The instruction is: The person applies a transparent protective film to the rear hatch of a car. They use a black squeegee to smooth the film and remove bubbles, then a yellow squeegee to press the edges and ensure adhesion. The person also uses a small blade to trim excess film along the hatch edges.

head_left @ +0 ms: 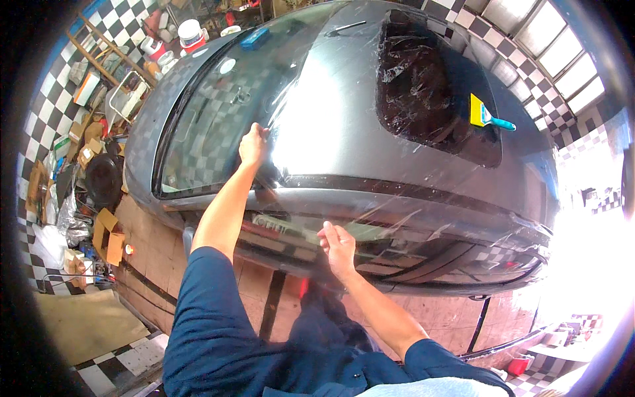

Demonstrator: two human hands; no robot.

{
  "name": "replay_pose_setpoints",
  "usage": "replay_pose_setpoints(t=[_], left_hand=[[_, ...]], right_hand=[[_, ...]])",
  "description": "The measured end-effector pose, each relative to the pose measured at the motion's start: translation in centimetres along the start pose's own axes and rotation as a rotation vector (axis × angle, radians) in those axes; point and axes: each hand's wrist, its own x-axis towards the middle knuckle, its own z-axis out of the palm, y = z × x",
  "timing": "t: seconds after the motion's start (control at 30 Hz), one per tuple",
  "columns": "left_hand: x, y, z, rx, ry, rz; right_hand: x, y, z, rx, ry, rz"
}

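Observation:
A grey car (pixel 337 159) stands side-on before me, with a clear, glossy film (pixel 436 228) over its roof and hanging down its near side. Wrinkles and streaks show where the film crosses the dark sunroof (pixel 423 79). My left hand (pixel 253 145) is closed on the film's edge near the windshield's roof corner. Lower and to the right, my right hand (pixel 339 250) pinches the film in front of the side window, apart from the glass. A yellow squeegee with a teal handle (pixel 486 116) lies on the sunroof's rear part.
A blue block (pixel 254 38) rests by the windshield's far side. Cardboard boxes (pixel 108 237), a wooden ladder (pixel 109 46) and white-and-red tubs (pixel 191 34) crowd the left wall. Windows (pixel 542 40) line the far right. A tan mat (pixel 89 324) covers floor at lower left.

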Motion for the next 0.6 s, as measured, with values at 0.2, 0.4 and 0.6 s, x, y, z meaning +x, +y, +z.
replay_pose_setpoints(t=[0.2,0.4,0.6], left_hand=[[3.8,-1.6,-0.5,0.049,-0.172,0.104],[11.9,0.0,-2.0,-0.025,-0.269,0.073],[20.6,5.1,1.2,-0.265,-0.214,-0.034]], right_hand=[[-1.5,-1.6,-1.6,0.009,-0.109,0.103],[-5.2,-7.3,-9.3,-0.982,-0.144,-0.861],[2.5,-16.1,-15.1,-1.264,0.372,-1.156]])
